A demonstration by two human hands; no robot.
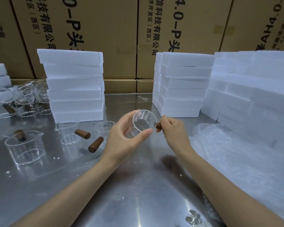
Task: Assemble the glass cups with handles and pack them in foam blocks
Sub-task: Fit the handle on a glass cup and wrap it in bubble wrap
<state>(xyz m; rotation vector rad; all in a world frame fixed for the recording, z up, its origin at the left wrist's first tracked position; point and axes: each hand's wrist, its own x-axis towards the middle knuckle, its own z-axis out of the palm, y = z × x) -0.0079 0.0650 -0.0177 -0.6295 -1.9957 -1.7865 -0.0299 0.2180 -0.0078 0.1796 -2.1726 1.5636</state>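
Your left hand (121, 138) curls round a glass cup (143, 122) above the table's middle, while your right hand (174, 130) pinches a wooden handle (158, 125) against its side. At nine o'clock stand three loose cups (24, 147) and three loose handles (95, 144); more assembled ones crowd behind. Foam blocks (75, 84) are stacked six high at eleven o'clock, more at one (182, 84). Cartons (82, 30) behind read "4.0-P". Bubble wrap (228, 153) lies at three.

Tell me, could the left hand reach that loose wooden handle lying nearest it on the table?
Probably yes, once freed. The wooden handle lies in the open beside the left hand, nothing between them. But that hand now grips the glass cup, so it must put that down first.
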